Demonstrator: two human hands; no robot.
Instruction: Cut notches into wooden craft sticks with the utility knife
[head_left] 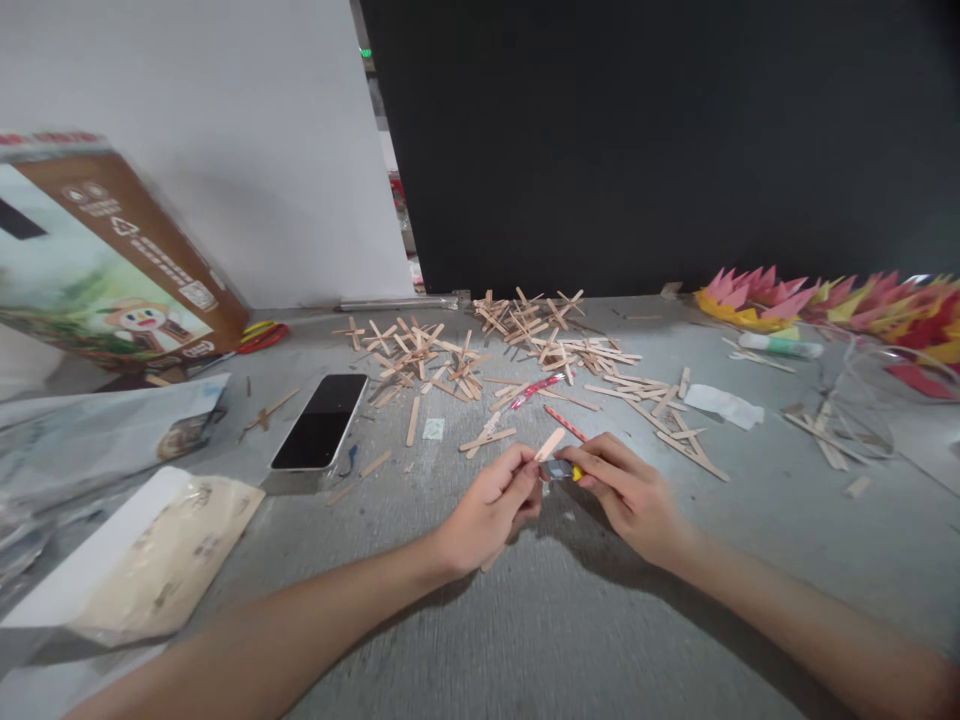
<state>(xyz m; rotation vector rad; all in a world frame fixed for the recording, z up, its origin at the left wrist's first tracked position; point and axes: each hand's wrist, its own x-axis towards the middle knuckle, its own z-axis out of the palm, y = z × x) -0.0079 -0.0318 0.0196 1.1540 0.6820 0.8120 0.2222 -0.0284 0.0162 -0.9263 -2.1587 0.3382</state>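
Note:
My left hand [501, 505] is closed around a wooden craft stick [551, 445], whose rounded end points up and away from me. In my right hand [630, 490] is a small yellow and grey tool [562, 470] that looks like a utility knife. Its flat grey part reaches left and meets the stick, or lies right beside it, near my left fingertips. Fingers hide much of the tool and the lower part of the stick. Just beyond my hands lie a red patterned strip [565, 423] and crossed craft sticks [487, 440].
Craft stick piles [420, 355] spread across the back of the grey table [450, 640]. To the left are a phone [320, 422], scissors [262, 337], a wrapped packet [169, 560] and a printed box [112, 260]. On the right lie a glue stick [780, 346], white paper [724, 405] and folded-paper pieces [765, 297].

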